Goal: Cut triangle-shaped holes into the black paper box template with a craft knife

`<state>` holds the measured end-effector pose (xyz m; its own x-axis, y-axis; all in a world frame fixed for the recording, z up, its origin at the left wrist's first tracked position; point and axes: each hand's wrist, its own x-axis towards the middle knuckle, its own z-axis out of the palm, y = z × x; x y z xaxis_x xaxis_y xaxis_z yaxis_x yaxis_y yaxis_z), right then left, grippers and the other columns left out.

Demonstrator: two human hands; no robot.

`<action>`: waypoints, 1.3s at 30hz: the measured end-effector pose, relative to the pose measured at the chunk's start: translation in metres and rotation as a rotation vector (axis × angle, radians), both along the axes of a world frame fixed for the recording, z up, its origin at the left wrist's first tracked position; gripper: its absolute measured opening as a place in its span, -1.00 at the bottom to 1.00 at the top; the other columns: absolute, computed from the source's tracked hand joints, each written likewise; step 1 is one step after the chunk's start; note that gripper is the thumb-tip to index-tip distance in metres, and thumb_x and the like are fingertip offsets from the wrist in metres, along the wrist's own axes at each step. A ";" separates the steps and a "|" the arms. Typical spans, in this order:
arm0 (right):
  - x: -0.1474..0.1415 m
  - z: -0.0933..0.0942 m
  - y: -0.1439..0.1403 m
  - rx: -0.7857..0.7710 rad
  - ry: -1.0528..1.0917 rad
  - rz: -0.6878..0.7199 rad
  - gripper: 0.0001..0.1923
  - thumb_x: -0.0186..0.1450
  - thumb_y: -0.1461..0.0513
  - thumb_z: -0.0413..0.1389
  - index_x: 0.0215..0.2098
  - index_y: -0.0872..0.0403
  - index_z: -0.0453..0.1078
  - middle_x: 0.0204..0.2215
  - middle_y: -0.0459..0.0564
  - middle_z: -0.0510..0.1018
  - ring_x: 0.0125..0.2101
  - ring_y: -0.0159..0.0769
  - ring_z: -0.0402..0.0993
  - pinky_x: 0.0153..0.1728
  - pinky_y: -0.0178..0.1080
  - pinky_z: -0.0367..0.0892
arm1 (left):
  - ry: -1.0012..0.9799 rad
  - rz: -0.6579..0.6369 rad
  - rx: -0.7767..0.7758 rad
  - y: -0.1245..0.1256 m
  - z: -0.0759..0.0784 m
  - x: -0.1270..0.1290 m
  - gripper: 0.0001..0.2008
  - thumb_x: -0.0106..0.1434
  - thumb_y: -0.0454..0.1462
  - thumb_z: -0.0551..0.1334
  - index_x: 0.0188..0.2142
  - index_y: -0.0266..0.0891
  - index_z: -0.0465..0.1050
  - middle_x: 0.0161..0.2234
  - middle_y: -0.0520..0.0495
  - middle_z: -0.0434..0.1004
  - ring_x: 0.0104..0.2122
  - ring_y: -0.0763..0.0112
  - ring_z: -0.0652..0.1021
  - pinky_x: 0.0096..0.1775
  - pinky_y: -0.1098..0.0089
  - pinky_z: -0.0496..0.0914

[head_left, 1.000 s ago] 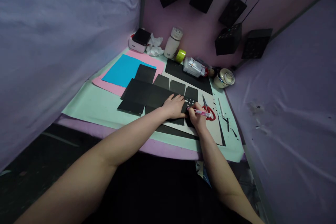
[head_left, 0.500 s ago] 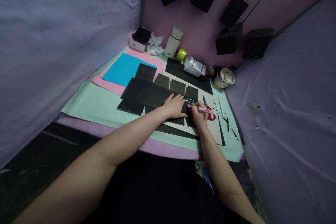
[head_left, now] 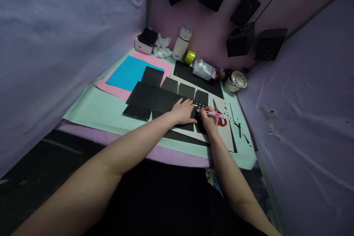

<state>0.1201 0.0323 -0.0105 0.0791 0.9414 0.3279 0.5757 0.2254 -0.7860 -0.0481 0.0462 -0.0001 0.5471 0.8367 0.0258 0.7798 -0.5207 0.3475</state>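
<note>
A large black card sheet (head_left: 157,97) with several flaps lies flat, and small cut-out shapes show near its right end. My left hand (head_left: 183,111) presses on that sheet with its fingers spread. In my right hand (head_left: 208,121) is a slim pink-and-white craft knife (head_left: 215,114), held like a pen. Its tip end meets the black card beside the cut-outs; the blade itself is too small to make out. Just right of my right hand, red-handled scissors (head_left: 221,121) lie on a pale board (head_left: 227,136).
Blue paper (head_left: 124,72) and pink paper (head_left: 106,90) lie at left. Along the back stand a white bottle (head_left: 181,44), yellow tape (head_left: 190,57), a clear plastic box (head_left: 204,69) and a lidded cup (head_left: 235,82). A white pen (head_left: 232,111) and black scraps (head_left: 239,131) lie at right. Black paper boxes (head_left: 240,40) hang above.
The view has shifted very slightly. The craft knife and my right hand show barely any movement against the card; my left hand stays in place.
</note>
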 end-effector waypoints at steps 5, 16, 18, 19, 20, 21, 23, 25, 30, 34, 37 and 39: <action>-0.003 0.002 -0.001 -0.018 -0.001 -0.007 -0.86 0.17 0.22 0.05 -0.55 0.02 0.27 -0.64 -0.17 0.42 -0.60 -0.33 0.33 -0.54 -0.28 0.21 | -0.004 0.001 -0.001 0.000 0.000 0.000 -0.17 0.20 0.14 0.19 0.31 -0.26 0.10 0.35 -0.25 0.04 0.35 0.11 0.03 0.30 0.07 -0.11; -0.004 0.002 -0.001 0.060 -0.101 0.002 -0.82 0.19 0.19 0.05 -0.56 0.02 0.23 -0.64 -0.16 0.39 -0.57 -0.34 0.30 -0.51 -0.29 0.19 | 0.008 0.001 0.003 0.000 0.001 0.001 -0.17 0.20 0.13 0.19 0.29 -0.33 0.12 0.35 -0.27 0.04 0.35 0.11 0.03 0.30 0.06 -0.10; -0.004 -0.001 -0.002 0.117 -0.180 0.019 -0.81 0.21 0.17 0.06 -0.54 0.02 0.23 -0.61 -0.15 0.38 -0.56 -0.35 0.29 -0.49 -0.29 0.17 | 0.007 -0.001 0.000 0.000 0.001 0.001 -0.17 0.20 0.12 0.19 0.29 -0.35 0.12 0.35 -0.28 0.04 0.35 0.11 0.03 0.30 0.05 -0.11; -0.004 -0.002 -0.002 0.137 -0.220 0.028 -0.81 0.22 0.17 0.05 -0.52 0.02 0.23 -0.60 -0.15 0.39 -0.56 -0.36 0.29 -0.49 -0.30 0.17 | 0.007 -0.002 -0.002 0.001 0.001 0.001 -0.18 0.21 0.11 0.20 0.29 -0.35 0.12 0.35 -0.28 0.04 0.35 0.11 0.03 0.30 0.05 -0.11; -0.005 -0.003 -0.002 0.151 -0.255 0.037 -0.82 0.23 0.17 0.04 -0.51 0.03 0.24 -0.60 -0.15 0.39 -0.57 -0.37 0.28 -0.49 -0.30 0.16 | 0.006 -0.004 -0.004 0.001 0.001 0.001 -0.18 0.21 0.10 0.20 0.30 -0.34 0.12 0.35 -0.27 0.03 0.35 0.11 0.03 0.30 0.05 -0.11; -0.005 -0.004 -0.003 0.158 -0.284 0.044 -0.83 0.24 0.18 0.03 -0.50 0.03 0.23 -0.59 -0.15 0.39 -0.58 -0.38 0.28 -0.49 -0.30 0.15 | 0.005 -0.004 -0.005 0.001 0.001 0.001 -0.19 0.21 0.09 0.20 0.30 -0.33 0.11 0.35 -0.27 0.03 0.35 0.11 0.03 0.31 0.05 -0.11; -0.005 -0.006 -0.003 0.173 -0.321 0.053 -0.84 0.24 0.20 0.02 -0.50 0.02 0.22 -0.60 -0.15 0.38 -0.59 -0.38 0.27 -0.50 -0.30 0.13 | 0.006 -0.002 -0.007 0.001 0.000 0.001 -0.19 0.20 0.09 0.21 0.30 -0.32 0.11 0.35 -0.26 0.02 0.35 0.11 0.03 0.31 0.05 -0.12; -0.004 -0.006 -0.003 0.192 -0.339 0.057 -0.84 0.24 0.21 0.01 -0.50 0.02 0.20 -0.60 -0.15 0.37 -0.59 -0.38 0.27 -0.51 -0.31 0.12 | 0.007 0.000 -0.004 0.001 0.000 0.001 -0.19 0.20 0.09 0.20 0.30 -0.32 0.11 0.35 -0.26 0.03 0.35 0.12 0.03 0.31 0.06 -0.12; -0.003 -0.006 -0.003 0.205 -0.347 0.055 -0.84 0.22 0.22 0.01 -0.51 0.02 0.19 -0.63 -0.17 0.34 -0.60 -0.39 0.25 -0.52 -0.32 0.12 | 0.006 -0.006 0.006 0.000 0.001 0.000 -0.21 0.21 0.09 0.19 0.29 -0.33 0.13 0.35 -0.26 0.05 0.35 0.12 0.04 0.30 0.05 -0.10; -0.002 -0.007 -0.004 0.209 -0.358 0.054 -0.82 0.23 0.22 0.01 -0.53 0.02 0.15 -0.64 -0.19 0.30 -0.62 -0.40 0.20 -0.53 -0.32 0.10 | 0.008 -0.003 -0.002 0.000 0.002 0.001 -0.20 0.22 0.08 0.19 0.30 -0.34 0.11 0.35 -0.27 0.03 0.35 0.11 0.04 0.30 0.05 -0.11; -0.001 -0.007 -0.004 0.227 -0.369 0.056 -0.81 0.23 0.22 0.01 -0.53 0.01 0.14 -0.65 -0.19 0.27 -0.62 -0.41 0.19 -0.52 -0.32 0.09 | 0.011 -0.002 -0.002 0.000 0.001 0.001 -0.22 0.22 0.09 0.19 0.29 -0.31 0.13 0.35 -0.26 0.03 0.35 0.11 0.03 0.30 0.06 -0.11; -0.001 -0.007 -0.004 0.231 -0.370 0.060 -0.81 0.22 0.23 0.01 -0.53 0.01 0.13 -0.64 -0.19 0.27 -0.62 -0.40 0.20 -0.52 -0.31 0.09 | 0.008 -0.002 0.004 0.000 0.000 0.001 -0.22 0.22 0.09 0.19 0.29 -0.30 0.14 0.35 -0.25 0.04 0.35 0.12 0.04 0.30 0.06 -0.11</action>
